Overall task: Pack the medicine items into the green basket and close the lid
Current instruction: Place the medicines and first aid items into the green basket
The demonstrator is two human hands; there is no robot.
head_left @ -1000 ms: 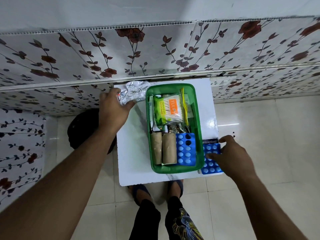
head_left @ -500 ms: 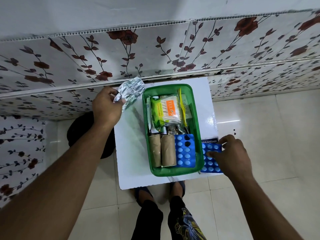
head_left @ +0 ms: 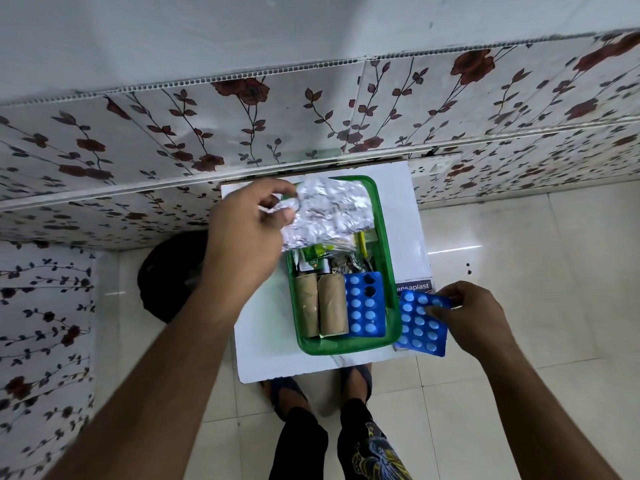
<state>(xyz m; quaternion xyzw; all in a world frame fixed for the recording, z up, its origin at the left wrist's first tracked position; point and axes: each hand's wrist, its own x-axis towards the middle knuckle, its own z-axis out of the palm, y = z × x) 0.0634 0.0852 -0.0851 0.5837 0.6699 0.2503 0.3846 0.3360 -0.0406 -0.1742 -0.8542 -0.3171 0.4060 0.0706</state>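
Note:
The green basket [head_left: 387, 244] stands open on a small white table [head_left: 266, 327]. Inside lie two brown bandage rolls [head_left: 322, 308], a blue pill strip [head_left: 365, 304] and several packets. My left hand [head_left: 247, 233] pinches a silver foil blister sheet [head_left: 330, 214] and holds it over the basket's far half, hiding what lies beneath. My right hand [head_left: 472, 315] grips a second blue pill strip [head_left: 420, 322], lifted just right of the basket's near corner. A dark Hansaplast box [head_left: 414, 286] lies on the table beside the basket. No lid is visible.
A flower-patterned wall panel [head_left: 311, 126] rises right behind the table. A dark round object [head_left: 166, 278] sits on the floor to the table's left. My feet [head_left: 322, 386] stand on the pale tiled floor under the near table edge.
My left hand carried the foil sheet rightward from beside the basket to over it. My right hand took hold of the blue strip and lifted it off the table.

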